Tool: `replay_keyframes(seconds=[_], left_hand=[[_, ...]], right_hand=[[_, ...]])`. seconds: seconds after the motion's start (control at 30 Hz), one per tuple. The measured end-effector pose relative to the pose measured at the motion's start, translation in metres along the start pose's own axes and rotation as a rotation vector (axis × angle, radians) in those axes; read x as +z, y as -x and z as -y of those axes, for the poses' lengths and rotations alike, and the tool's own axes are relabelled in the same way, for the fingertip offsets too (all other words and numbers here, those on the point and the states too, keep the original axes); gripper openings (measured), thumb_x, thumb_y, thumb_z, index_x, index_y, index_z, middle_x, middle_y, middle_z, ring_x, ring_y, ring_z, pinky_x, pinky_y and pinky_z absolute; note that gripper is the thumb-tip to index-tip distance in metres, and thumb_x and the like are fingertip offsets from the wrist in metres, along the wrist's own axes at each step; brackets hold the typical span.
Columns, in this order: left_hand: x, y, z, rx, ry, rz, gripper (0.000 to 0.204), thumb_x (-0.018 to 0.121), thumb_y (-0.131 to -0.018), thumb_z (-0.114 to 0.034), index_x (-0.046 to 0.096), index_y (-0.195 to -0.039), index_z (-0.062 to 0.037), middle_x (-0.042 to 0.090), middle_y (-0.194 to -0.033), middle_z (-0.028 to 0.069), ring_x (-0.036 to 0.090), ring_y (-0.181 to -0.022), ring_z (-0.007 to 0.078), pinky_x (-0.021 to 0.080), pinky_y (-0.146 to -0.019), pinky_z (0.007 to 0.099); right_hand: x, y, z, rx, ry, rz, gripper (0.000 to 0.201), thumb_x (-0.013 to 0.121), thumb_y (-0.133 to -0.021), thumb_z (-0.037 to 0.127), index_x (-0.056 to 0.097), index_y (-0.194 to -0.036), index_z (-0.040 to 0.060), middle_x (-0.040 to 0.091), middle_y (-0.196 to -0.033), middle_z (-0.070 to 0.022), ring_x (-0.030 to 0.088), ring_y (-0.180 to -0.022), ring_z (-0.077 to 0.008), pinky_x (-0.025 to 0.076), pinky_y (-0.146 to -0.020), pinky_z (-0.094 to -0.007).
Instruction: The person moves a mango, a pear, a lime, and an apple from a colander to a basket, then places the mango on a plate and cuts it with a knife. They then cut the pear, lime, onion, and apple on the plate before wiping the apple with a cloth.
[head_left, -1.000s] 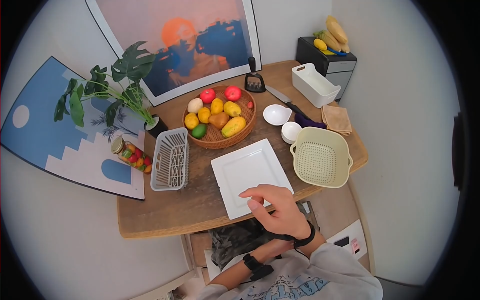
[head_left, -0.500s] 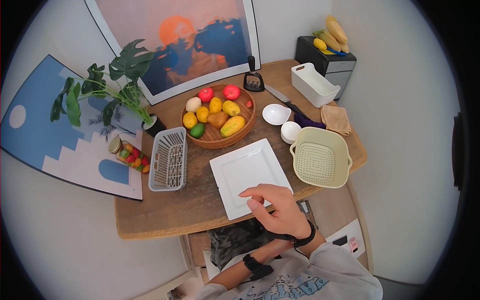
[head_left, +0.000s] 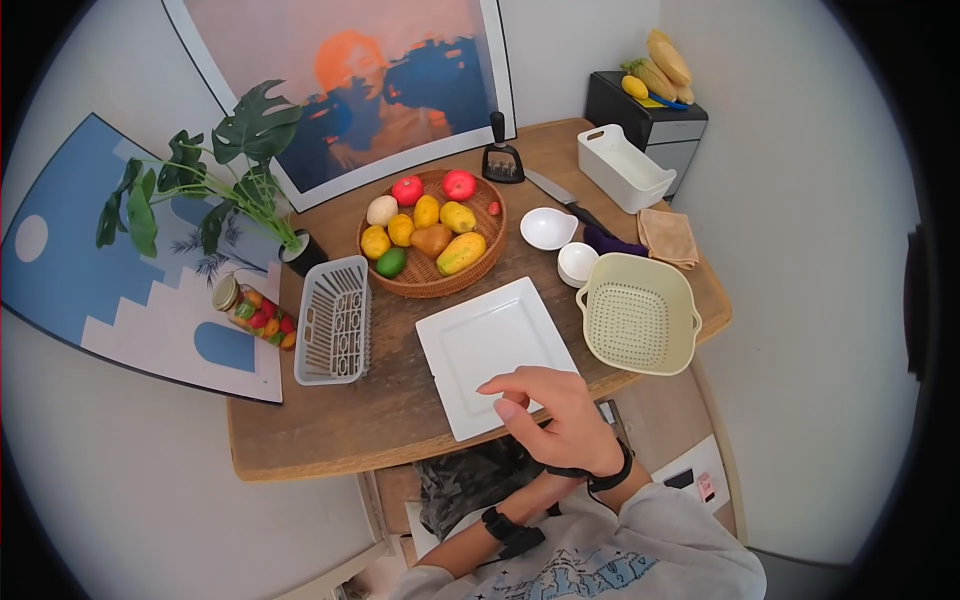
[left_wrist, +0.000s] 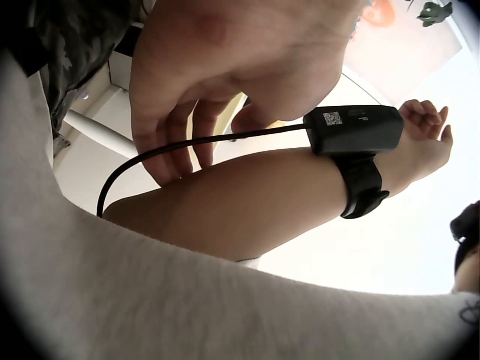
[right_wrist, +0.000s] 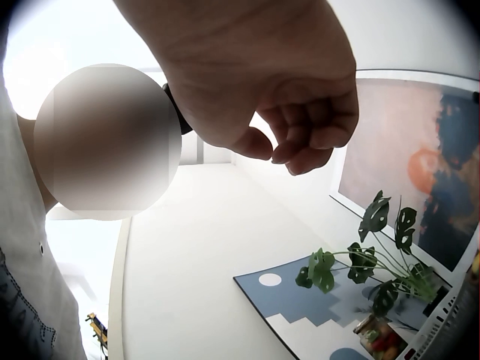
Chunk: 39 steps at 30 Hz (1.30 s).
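Note:
My right hand (head_left: 562, 422) hovers over the near right corner of a white square plate (head_left: 480, 340), fingers loosely bent, thumb tip close to the index finger, and nothing in it. The right wrist view shows the same hand (right_wrist: 300, 105) with its fingers hanging relaxed. Below it in the head view my left forearm (head_left: 475, 545) crosses, its hand hidden behind the right wrist. In the left wrist view my left hand (left_wrist: 240, 60) droops with relaxed fingers beside the right forearm (left_wrist: 247, 191), the fingertips partly covered by it, no object visible in them.
A round wicker basket (head_left: 430, 288) with fruit stands behind the plate. Left are a grey basket (head_left: 305, 330), a jar (head_left: 255, 312) and a potted plant (head_left: 255, 135). Right are two white bowls (head_left: 548, 229), a pale colander (head_left: 638, 320), a knife (head_left: 550, 187) and a cloth (head_left: 668, 238).
The table and everything on it shift slightly left in the head view. Both hands keep the same pose, and no object has been moved or picked up.

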<state>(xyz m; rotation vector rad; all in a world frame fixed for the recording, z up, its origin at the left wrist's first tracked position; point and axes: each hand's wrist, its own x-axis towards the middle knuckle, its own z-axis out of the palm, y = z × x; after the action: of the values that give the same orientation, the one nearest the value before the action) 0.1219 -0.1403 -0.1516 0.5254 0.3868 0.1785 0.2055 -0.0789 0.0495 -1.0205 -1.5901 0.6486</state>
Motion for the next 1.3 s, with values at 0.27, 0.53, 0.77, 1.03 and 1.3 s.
replay_keyframes(seconds=[0.27, 0.53, 0.77, 1.03, 1.3], left_hand=[[0.001, -0.003, 0.006, 0.042, 0.019, 0.003, 0.036, 0.051, -0.107, -0.036, 0.058, -0.128, -0.0084, 0.061, -0.121, -0.0001, 0.057, -0.108, 0.0114, 0.047, -0.094, 0.0304], [0.015, 0.006, -0.020, 0.233, 0.069, -0.115, 0.032, 0.053, -0.106, -0.032, 0.060, -0.126, -0.0069, 0.062, -0.119, 0.0003, 0.058, -0.107, 0.0106, 0.047, -0.093, 0.0281], [-0.040, 0.061, -0.062, 0.503, 0.067, -0.257, 0.011, 0.065, -0.096, -0.003, 0.060, -0.106, -0.0022, 0.066, -0.100, 0.0082, 0.064, -0.092, 0.0181, 0.052, -0.086, 0.0312], [-0.056, 0.108, -0.111, 0.844, 0.311, -0.264, 0.020, 0.063, -0.091, 0.002, 0.051, -0.102, -0.0100, 0.046, -0.088, 0.0021, 0.046, -0.081, 0.0150, 0.043, -0.079, 0.0308], [-0.134, 0.114, -0.117, 0.987, 0.546, -0.281, 0.021, 0.062, -0.087, 0.006, 0.051, -0.094, -0.0102, 0.046, -0.087, 0.0027, 0.046, -0.082, 0.0157, 0.042, -0.080, 0.0313]], right_hand=[[0.003, -0.002, 0.000, 0.009, -0.007, -0.030, 0.020, 0.063, -0.091, 0.008, 0.072, -0.108, 0.0036, 0.066, -0.078, -0.0095, 0.063, -0.065, -0.0197, 0.050, -0.062, -0.0305], [-0.008, 0.003, 0.003, 0.018, 0.034, -0.041, 0.021, 0.064, -0.090, 0.009, 0.072, -0.108, 0.0030, 0.067, -0.079, -0.0101, 0.063, -0.065, -0.0203, 0.050, -0.062, -0.0307], [-0.025, 0.022, -0.029, 0.132, 0.113, -0.169, 0.017, 0.063, -0.095, 0.010, 0.070, -0.108, 0.0008, 0.068, -0.080, -0.0100, 0.059, -0.065, -0.0149, 0.049, -0.063, -0.0290], [-0.024, 0.052, -0.115, 0.420, 0.091, -0.271, 0.017, 0.060, -0.099, 0.013, 0.069, -0.105, -0.0008, 0.055, -0.066, -0.0041, 0.048, -0.061, -0.0095, 0.041, -0.058, -0.0265], [-0.010, 0.073, -0.192, 0.410, 0.199, -0.260, 0.017, 0.058, -0.100, 0.013, 0.069, -0.101, -0.0010, 0.055, -0.066, -0.0019, 0.048, -0.060, -0.0073, 0.039, -0.055, -0.0253]])
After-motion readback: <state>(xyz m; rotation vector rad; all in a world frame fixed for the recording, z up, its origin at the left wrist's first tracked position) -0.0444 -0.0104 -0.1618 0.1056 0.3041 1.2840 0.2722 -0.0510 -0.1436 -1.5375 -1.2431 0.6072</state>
